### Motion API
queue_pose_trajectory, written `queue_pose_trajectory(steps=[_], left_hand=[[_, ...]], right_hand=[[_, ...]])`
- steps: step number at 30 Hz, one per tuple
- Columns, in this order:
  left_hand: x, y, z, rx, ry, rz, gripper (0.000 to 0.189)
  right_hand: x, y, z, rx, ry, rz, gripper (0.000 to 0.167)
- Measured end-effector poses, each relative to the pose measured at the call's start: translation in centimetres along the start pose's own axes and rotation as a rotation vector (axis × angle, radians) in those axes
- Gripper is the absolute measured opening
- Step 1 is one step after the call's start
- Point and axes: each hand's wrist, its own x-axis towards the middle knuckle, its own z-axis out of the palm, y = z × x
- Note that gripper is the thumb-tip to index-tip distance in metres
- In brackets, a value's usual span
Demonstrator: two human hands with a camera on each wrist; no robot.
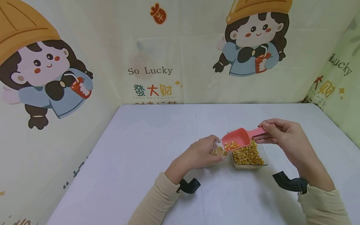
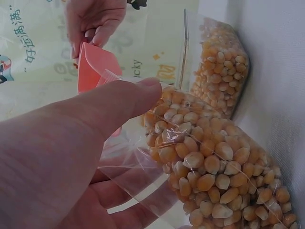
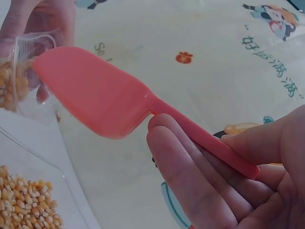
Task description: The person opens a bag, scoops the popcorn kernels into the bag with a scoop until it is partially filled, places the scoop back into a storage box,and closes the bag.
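Note:
A pink scoop [image 1: 236, 137] with corn kernels in its bowl tilts down to the left. Its handle is pinched between the thumb and fingers of my right hand [image 1: 285, 138]. The scoop's tip is right at the mouth of a clear plastic bag [image 2: 214, 162], which my left hand [image 1: 197, 153] grips near its top, thumb on the near side. Plenty of corn kernels fill the lower part of the bag. Under the scoop stands a clear square container [image 1: 265, 159] holding corn kernels [image 3: 26, 200].
The white table [image 1: 133, 138] spreads out around the hands. Behind and at both sides hangs a printed cloth [image 1: 195, 48] with cartoon figures. Black wrist mounts [image 1: 190, 186] show on both forearms.

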Motion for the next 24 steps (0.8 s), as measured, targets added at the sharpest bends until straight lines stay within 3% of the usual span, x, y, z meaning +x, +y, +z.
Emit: queue_pose_trajectory(steps=[8, 17, 24], left_hand=[[0.08, -0.14, 0.04, 0.003, 0.027, 0.007, 0.06], [0.08, 0.05, -0.02, -0.018, 0.044, -0.032, 0.06], [0.13, 0.2, 0.02, -0.028, 0.043, -0.049, 0.061]], right_hand=[[-0.01, -0.18, 0.14, -0.006, 0.011, -0.016, 0.042], [-0.24, -0.47, 0.15, -0.038, 0.03, -0.011, 0.042], [-0.44, -0.9, 0.69, -0.092, 0.057, -0.087, 0.038]])
